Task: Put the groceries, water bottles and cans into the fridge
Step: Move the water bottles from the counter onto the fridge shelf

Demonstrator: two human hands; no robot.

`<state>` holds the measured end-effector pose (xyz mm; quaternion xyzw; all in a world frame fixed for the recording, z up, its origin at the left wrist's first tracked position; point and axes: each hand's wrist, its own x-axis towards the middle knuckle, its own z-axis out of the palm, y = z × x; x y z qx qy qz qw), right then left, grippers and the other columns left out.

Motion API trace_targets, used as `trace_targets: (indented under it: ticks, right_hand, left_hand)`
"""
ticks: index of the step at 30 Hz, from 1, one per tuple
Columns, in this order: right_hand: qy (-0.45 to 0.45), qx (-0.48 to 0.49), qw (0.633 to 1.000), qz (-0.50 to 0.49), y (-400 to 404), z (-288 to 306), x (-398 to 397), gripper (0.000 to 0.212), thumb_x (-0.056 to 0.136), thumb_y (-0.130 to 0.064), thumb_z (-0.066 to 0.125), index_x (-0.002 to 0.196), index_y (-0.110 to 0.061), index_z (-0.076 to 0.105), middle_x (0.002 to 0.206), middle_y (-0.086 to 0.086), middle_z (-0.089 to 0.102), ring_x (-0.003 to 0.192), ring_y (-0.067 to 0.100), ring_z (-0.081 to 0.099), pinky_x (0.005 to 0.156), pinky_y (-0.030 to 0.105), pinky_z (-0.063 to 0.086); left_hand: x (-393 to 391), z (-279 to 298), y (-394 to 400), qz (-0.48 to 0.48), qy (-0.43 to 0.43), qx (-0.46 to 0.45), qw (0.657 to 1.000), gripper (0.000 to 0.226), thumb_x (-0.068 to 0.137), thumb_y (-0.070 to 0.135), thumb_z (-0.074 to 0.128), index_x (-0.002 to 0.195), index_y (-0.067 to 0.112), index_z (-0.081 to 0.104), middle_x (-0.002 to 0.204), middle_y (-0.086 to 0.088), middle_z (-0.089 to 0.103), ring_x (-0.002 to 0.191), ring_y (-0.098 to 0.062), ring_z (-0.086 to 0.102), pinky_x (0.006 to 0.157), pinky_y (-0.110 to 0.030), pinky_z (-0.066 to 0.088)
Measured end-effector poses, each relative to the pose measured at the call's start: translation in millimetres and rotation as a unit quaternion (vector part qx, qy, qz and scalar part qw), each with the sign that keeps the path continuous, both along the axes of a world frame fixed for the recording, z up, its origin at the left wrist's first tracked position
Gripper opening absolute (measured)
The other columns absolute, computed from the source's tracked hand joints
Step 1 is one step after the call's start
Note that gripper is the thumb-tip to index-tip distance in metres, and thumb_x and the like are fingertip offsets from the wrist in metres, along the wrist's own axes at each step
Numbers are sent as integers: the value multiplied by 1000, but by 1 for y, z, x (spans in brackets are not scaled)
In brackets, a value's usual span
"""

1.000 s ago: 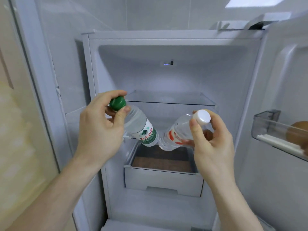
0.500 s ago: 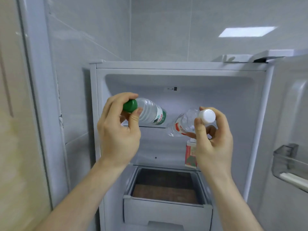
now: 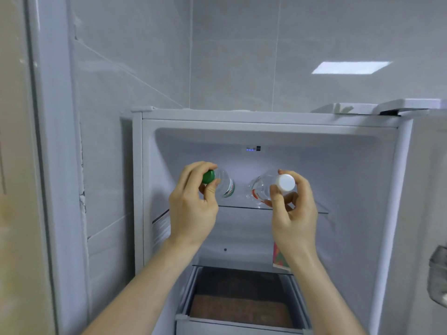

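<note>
- We face the open fridge (image 3: 150, 189); its top glass shelf (image 3: 314, 210) spans the upper compartment.
- At the bottom sits an open drawer (image 3: 242, 308), and a carton (image 3: 279, 258) stands at the right edge of the shelf just above it.
- Our left hand (image 3: 192, 209) is clamped on the green-capped bottle (image 3: 223, 186) at its cap end; the bottle lies over the top shelf's left part, base pointing inward.
- Our right hand (image 3: 294, 211) pinches the white-capped bottle (image 3: 260, 189) by its neck, over the shelf's right part, near the other bottle but apart from it.
</note>
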<state>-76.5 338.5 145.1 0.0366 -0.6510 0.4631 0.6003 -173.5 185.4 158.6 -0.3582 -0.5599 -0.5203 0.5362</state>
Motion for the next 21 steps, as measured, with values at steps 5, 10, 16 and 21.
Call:
trace_targets:
  ticks: [5, 10, 16, 21]
  right_hand:
    - [1, 4, 1000, -17, 10, 0, -21, 28, 99, -14, 63, 117, -36, 59, 96, -2, 64, 77, 18, 59, 73, 32, 53]
    - [-45, 23, 998, -32, 24, -2, -40, 28, 98, -11, 63, 120, -28, 59, 98, -1, 65, 77, 11, 59, 67, 11, 43]
    - [-164, 37, 981, -97, 60, 5, -67, 22, 96, -9, 64, 112, -23, 59, 112, -9, 66, 76, 15, 63, 72, 32, 52]
    - [-237, 47, 950, -197, 81, 22, -77, 13, 90, -15, 69, 99, -21, 62, 110, -3, 60, 88, 18, 56, 75, 32, 46]
  left_hand:
    - [-21, -4, 11, -4, -45, -12, 999, 27, 88, -1, 72, 111, 12, 68, 109, 5, 62, 87, -12, 61, 72, -33, 54]
    - [-37, 5, 26, 0, -128, -62, 990, 23, 89, 11, 72, 107, 21, 62, 106, 13, 54, 76, -6, 51, 71, -27, 47]
    - [-45, 17, 48, 13, -194, -141, 971, 19, 89, 11, 67, 104, 20, 61, 112, 6, 54, 70, -14, 58, 70, -26, 38]
    - [-51, 25, 67, 14, -249, -209, 946, 17, 88, 12, 64, 102, 21, 63, 116, 3, 49, 86, -22, 62, 71, -25, 32]
